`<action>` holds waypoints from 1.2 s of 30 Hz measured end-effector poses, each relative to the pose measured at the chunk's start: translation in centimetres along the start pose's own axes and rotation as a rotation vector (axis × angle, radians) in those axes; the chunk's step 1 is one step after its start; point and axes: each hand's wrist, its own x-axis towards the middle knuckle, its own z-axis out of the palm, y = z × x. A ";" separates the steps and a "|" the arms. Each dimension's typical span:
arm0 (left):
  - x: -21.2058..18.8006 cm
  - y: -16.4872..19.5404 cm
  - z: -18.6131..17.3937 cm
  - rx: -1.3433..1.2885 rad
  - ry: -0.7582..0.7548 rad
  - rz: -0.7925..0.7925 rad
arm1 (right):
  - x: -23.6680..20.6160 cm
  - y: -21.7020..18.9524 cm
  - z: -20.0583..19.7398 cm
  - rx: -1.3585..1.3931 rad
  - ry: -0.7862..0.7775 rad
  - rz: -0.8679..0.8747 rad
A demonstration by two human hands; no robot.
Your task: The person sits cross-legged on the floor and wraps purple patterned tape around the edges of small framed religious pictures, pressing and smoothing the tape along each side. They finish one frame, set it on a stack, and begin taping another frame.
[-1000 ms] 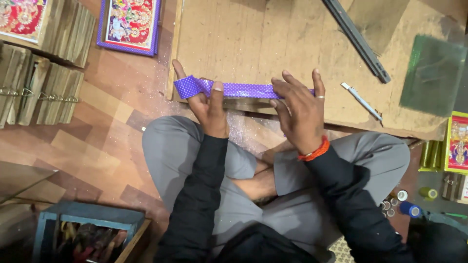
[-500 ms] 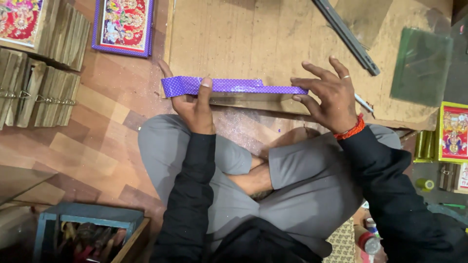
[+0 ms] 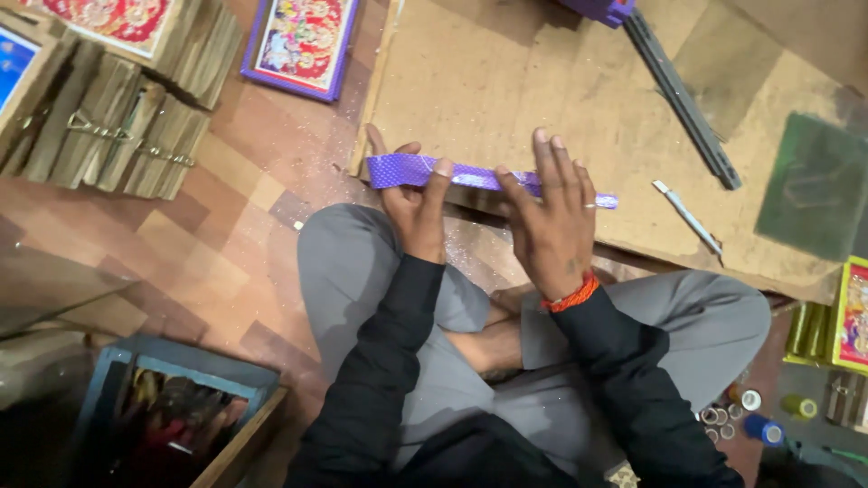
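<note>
The right hand (image 3: 551,226) has come back in from the far end of the purple strip (image 3: 479,177); half a second ago its fingers were spread out past the strip's right tip, and now it lies flat across the middle, just beside the left hand (image 3: 418,206). The strip itself has barely shifted along the near edge of the board.

The big wooden board (image 3: 542,81) fills the floor in front of the seated person, and the strip lies along its near edge, over the knees. The left hand has it pinched near its left part, thumb behind and fingers curled over the front. The right hand presses down with fingers straight and close together; whether its thumb grips underneath I cannot tell.

To my eye the step in hand is smoothing or pressing the purple covering onto a long narrow piece. The next move would call for even pressure along its length while the left hand keeps the end from sliding.

Counting: one board, one dark metal bar (image 3: 683,99) lying aslant on it, one green pad (image 3: 809,181), one purple-framed picture (image 3: 303,41) on the floor, one purple strip, one small knife (image 3: 687,217) near its right tip, two hands.
</note>
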 end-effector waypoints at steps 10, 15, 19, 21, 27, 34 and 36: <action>-1.6 -2.0 -1.5 0.044 0.047 0.023 | 2.6 -0.9 -1.3 0.211 -0.140 -0.027; -1.5 -1.7 -1.8 0.078 0.029 0.052 | 5.3 -2.9 0.0 0.317 -0.222 -0.093; -1.1 -1.7 -2.0 0.070 0.010 0.087 | 6.4 -3.5 0.5 0.322 -0.261 -0.112; -0.9 -1.8 -2.0 0.010 0.009 0.072 | 6.2 -3.0 0.0 0.325 -0.254 -0.104; -1.2 -1.5 -1.9 0.155 0.023 0.091 | 4.0 0.2 -2.4 0.203 -0.224 -0.029; -0.8 -1.1 -0.5 0.269 0.024 0.011 | 0.3 1.2 -1.5 0.199 0.043 0.172; -0.3 -1.2 0.0 0.139 0.021 -0.008 | -0.1 1.7 -1.1 0.166 0.113 0.159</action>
